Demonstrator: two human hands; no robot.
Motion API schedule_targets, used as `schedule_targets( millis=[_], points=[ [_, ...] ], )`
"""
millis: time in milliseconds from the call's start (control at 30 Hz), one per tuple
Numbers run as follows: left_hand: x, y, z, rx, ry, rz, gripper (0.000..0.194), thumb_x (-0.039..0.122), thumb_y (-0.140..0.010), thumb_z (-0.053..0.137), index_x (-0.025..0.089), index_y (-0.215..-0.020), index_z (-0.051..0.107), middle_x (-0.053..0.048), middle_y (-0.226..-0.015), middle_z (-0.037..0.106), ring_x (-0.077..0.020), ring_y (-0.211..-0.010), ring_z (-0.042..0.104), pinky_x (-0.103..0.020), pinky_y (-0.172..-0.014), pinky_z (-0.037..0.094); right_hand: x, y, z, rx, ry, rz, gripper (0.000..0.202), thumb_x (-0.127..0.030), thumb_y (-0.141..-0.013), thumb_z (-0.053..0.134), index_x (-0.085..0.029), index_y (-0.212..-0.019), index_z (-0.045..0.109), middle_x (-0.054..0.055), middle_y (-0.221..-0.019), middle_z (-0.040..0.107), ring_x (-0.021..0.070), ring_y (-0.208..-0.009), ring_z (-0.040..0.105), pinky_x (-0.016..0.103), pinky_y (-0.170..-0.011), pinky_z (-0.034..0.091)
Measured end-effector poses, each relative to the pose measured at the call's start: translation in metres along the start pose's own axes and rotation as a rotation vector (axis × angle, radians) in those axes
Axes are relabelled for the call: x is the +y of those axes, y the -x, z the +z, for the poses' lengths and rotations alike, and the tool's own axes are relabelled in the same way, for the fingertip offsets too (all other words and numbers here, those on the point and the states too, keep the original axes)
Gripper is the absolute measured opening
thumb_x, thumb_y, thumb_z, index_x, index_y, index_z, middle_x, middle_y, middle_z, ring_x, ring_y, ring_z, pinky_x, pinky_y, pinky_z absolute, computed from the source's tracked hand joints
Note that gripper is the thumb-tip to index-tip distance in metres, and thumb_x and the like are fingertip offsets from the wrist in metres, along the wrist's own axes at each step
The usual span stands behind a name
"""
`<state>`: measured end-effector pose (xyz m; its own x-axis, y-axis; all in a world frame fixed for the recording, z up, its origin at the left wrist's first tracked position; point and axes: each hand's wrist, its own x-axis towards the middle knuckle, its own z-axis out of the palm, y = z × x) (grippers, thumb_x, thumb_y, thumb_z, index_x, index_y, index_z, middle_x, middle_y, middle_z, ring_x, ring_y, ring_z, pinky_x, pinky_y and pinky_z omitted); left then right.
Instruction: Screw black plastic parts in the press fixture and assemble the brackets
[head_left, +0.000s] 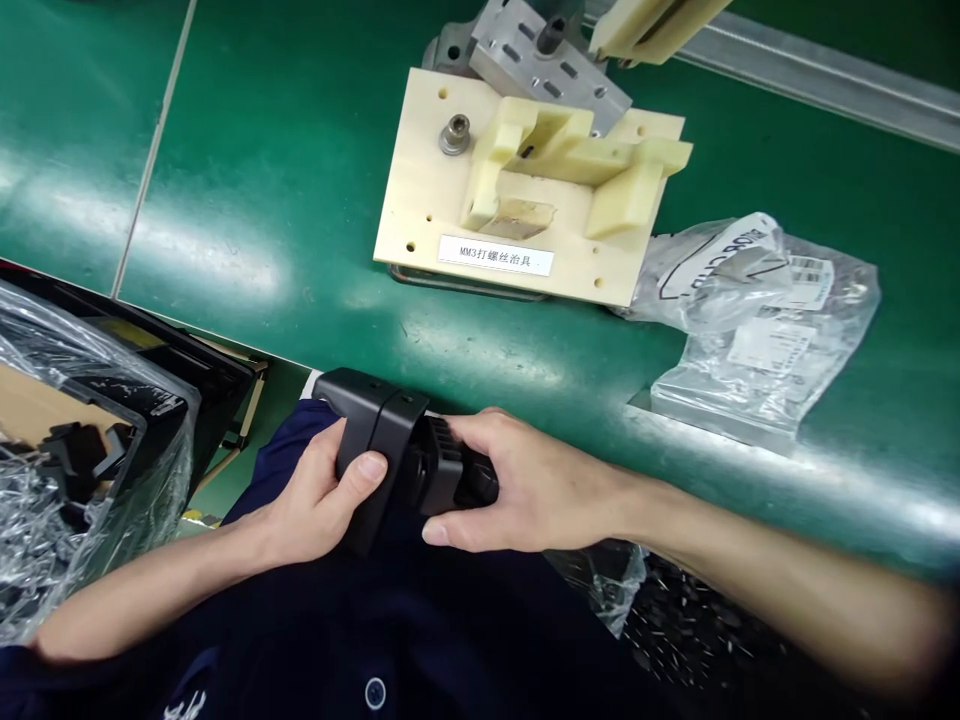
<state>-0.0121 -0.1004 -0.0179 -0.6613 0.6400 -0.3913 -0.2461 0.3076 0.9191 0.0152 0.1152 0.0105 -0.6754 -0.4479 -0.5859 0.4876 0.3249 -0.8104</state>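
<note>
Near the bench's front edge, close to the body, my left hand (330, 490) grips a black angular housing (375, 420), its thumb lying on the face. My right hand (525, 480) is wrapped round a black ribbed part (442, 468) at the housing's right side; the two pieces touch or nearly touch, and I cannot tell whether they are joined. Fingers under both pieces are hidden. Beyond the hands, a cream fixture plate (427, 200) with a raised yellow cradle (622, 195), a bolt (454, 134) and a white label (496, 255) lies on the green bench (300, 200).
A slotted metal block (551, 65) stands behind the plate. Clear plastic bags (772, 320) with labels lie to its right. At the left, a plastic-lined bin (161, 430) holds black parts. Many small dark pieces (690, 630) show below my right forearm. A metal rail (825, 85) crosses the back.
</note>
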Motion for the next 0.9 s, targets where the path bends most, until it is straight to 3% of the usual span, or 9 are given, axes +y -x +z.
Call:
schedule_targets(
  millis=[133,300,467,600,767,833,900],
  points=[
    [0.003,0.001,-0.003,0.010,-0.023,0.058,0.037,0.050,-0.093,0.046,0.017,-0.087,0.061,-0.001,-0.076,0.060,-0.0130,-0.064,0.049,-0.026,-0.060,0.043,0.003,-0.001,0.001,0.021,-0.065,-0.103,0.028,-0.035,-0.067,0.072,-0.016,-0.080,0.056,-0.005,-0.069,0.058,0.0098,-0.060,0.051,0.023,-0.056,0.042],
    [0.004,0.003,-0.003,0.007,-0.007,-0.002,0.042,0.054,-0.093,0.043,0.017,-0.086,0.061,-0.002,-0.074,0.060,-0.0140,-0.063,0.050,-0.026,-0.058,0.043,0.004,-0.001,0.004,-0.006,0.008,-0.145,0.026,-0.036,-0.071,0.070,-0.016,-0.076,0.055,-0.004,-0.069,0.060,0.0106,-0.059,0.054,0.024,-0.056,0.044],
    [0.001,0.006,0.003,0.033,-0.043,0.013,0.037,0.049,-0.095,0.042,0.018,-0.099,0.061,-0.004,-0.089,0.064,-0.0169,-0.076,0.057,-0.029,-0.071,0.049,0.006,-0.003,0.010,0.162,0.297,-0.070,0.017,-0.028,-0.075,0.066,-0.017,-0.074,0.053,-0.003,-0.064,0.060,0.0113,-0.054,0.055,0.023,-0.050,0.040],
    [-0.006,0.010,0.013,0.064,-0.039,-0.085,0.038,0.049,-0.094,0.043,0.016,-0.104,0.059,-0.006,-0.093,0.065,-0.0201,-0.086,0.060,-0.033,-0.080,0.051,0.007,-0.007,0.018,0.158,0.597,-0.012,0.015,-0.026,-0.077,0.064,-0.014,-0.083,0.057,0.003,-0.068,0.063,0.0159,-0.054,0.058,0.026,-0.049,0.039],
    [-0.011,0.012,0.022,0.087,-0.027,-0.132,0.040,0.048,-0.095,0.043,0.016,-0.112,0.057,-0.008,-0.101,0.067,-0.0204,-0.092,0.061,-0.034,-0.085,0.050,0.004,-0.010,0.026,0.150,1.028,-0.026,0.030,-0.028,-0.076,0.067,-0.006,-0.095,0.060,0.012,-0.074,0.066,0.0260,-0.062,0.063,0.032,-0.052,0.041],
    [-0.009,0.012,0.023,0.129,-0.047,-0.123,0.039,0.048,-0.095,0.043,0.016,-0.111,0.057,-0.008,-0.100,0.066,-0.0200,-0.091,0.061,-0.033,-0.085,0.050,0.001,-0.009,0.026,0.171,1.028,-0.015,0.031,-0.028,-0.075,0.068,-0.006,-0.095,0.061,0.014,-0.075,0.066,0.0268,-0.063,0.063,0.032,-0.053,0.041],
    [-0.008,0.013,0.023,0.163,-0.075,-0.105,0.039,0.048,-0.096,0.040,0.016,-0.110,0.057,-0.008,-0.098,0.065,-0.0199,-0.090,0.060,-0.034,-0.084,0.050,0.000,-0.009,0.024,0.123,0.820,0.052,0.025,-0.026,-0.074,0.067,-0.008,-0.091,0.061,0.010,-0.071,0.065,0.0217,-0.058,0.061,0.029,-0.049,0.041]
  ],
)
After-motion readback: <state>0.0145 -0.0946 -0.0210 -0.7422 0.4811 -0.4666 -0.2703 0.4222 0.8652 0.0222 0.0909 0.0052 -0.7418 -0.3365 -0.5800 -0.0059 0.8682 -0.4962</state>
